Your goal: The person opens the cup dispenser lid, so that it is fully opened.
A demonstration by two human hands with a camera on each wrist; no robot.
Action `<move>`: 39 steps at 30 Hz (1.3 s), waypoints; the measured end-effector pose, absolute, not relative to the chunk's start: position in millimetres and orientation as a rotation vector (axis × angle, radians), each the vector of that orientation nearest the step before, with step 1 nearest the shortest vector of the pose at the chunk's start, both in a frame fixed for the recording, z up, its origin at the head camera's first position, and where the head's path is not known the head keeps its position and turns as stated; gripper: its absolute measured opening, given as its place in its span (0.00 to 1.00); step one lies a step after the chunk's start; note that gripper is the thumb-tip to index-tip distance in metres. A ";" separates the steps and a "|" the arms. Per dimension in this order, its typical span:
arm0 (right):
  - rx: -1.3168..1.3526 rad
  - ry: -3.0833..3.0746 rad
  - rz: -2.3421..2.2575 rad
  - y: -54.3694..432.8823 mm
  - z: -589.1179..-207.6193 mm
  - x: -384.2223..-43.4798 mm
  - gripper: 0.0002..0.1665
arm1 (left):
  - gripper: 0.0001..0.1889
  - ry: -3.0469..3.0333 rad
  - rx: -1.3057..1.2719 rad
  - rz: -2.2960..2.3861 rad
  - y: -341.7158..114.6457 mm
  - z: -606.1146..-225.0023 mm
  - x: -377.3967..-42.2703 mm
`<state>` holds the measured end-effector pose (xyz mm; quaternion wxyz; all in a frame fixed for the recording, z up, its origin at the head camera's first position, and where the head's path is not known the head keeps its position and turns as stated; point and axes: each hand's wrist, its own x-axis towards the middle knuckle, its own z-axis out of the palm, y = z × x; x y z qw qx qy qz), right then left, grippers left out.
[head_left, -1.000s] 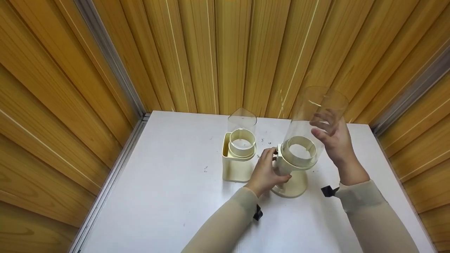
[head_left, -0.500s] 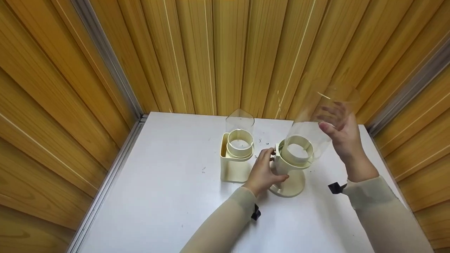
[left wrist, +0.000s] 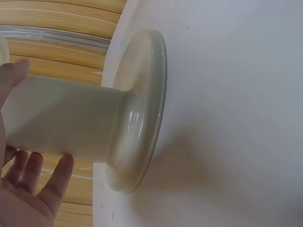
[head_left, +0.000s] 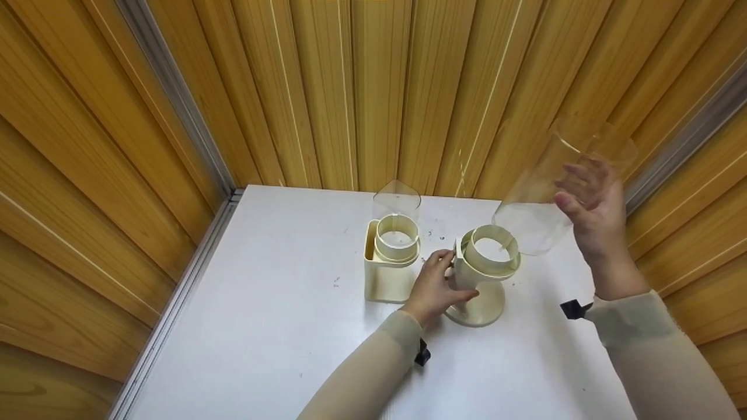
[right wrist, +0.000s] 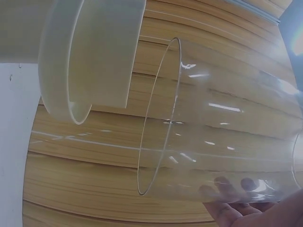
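A cream pedestal base [head_left: 481,274] with a round foot stands on the white table [head_left: 280,326]. My left hand [head_left: 435,286] grips its stem from the left; the left wrist view shows the stem [left wrist: 61,120] and my fingers [left wrist: 35,172] curled around it. My right hand [head_left: 589,210] holds a clear plastic cylinder [head_left: 560,186] tilted in the air, up and to the right of the base's ring top [head_left: 493,249]. In the right wrist view the clear cylinder [right wrist: 222,142] has its open mouth beside the cream ring [right wrist: 90,56], apart from it.
A second cream base, square-footed, [head_left: 391,262] stands left of my left hand with a short clear cylinder [head_left: 397,201] seated in its ring. Wooden panel walls [head_left: 373,87] enclose the table at the back and both sides. Small dark specks lie on the tabletop.
The clear cylinder has come off the pedestal base's ring and moved up and to the right with my right hand. My left hand has stayed on the stem.
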<state>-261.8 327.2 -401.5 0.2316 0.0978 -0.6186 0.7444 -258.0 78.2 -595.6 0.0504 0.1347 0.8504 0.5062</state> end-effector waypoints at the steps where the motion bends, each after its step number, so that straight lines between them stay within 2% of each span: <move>1: 0.260 -1.681 2.049 327.9 -401.3 -263.0 0.47 | 0.55 2.608 0.414 1.515 78.0 -595.8 -258.2; 7: 0.197 -1.588 2.052 334.3 -405.0 -270.5 0.49 | 0.55 2.646 0.441 1.463 76.8 -596.8 -257.6; 15: 0.147 -1.634 1.999 347.7 -415.3 -278.6 0.46 | 0.55 2.586 0.470 1.535 75.7 -597.7 -257.3; 21: 0.045 -1.702 1.924 360.0 -425.7 -288.7 0.50 | 0.56 2.568 0.440 1.551 77.3 -597.9 -257.3; 30: -0.205 -1.817 1.930 382.1 -442.3 -294.5 0.63 | 0.55 2.472 0.411 1.650 78.5 -601.9 -257.4; 39: -0.299 -1.848 1.910 394.2 -458.3 -304.0 0.64 | 0.51 2.343 0.310 1.813 77.8 -602.5 -259.1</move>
